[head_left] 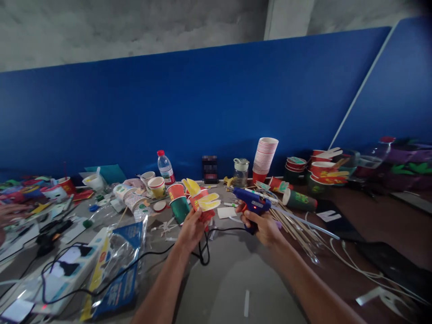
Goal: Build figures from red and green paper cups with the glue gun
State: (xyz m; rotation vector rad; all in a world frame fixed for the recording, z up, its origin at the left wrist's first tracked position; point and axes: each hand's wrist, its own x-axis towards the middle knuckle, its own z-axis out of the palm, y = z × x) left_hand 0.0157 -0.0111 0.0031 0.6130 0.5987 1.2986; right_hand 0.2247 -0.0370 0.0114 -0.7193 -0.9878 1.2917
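Note:
My left hand [191, 230] is closed around a red paper cup [196, 199] that has yellow ear-shaped pieces [209, 202] on it. In my right hand [261, 223] is a blue hot glue gun [252, 200], its nozzle pointing left toward the cup but apart from it. A small red light glows on the gun's side, and a clear glue stick [303, 220] trails out of its back. The gun's black cord [229, 229] runs left under my left wrist. Just left of the held cup leans a red and green paper cup [178, 204].
A tall stack of paper cups [265, 157], a lidded jar [240, 173] and a water bottle [165, 168] stand by the blue partition [202, 103]. Wooden sticks [293, 229] lie at right. A power strip [76, 270] and plastic packaging [121, 265] lie at left.

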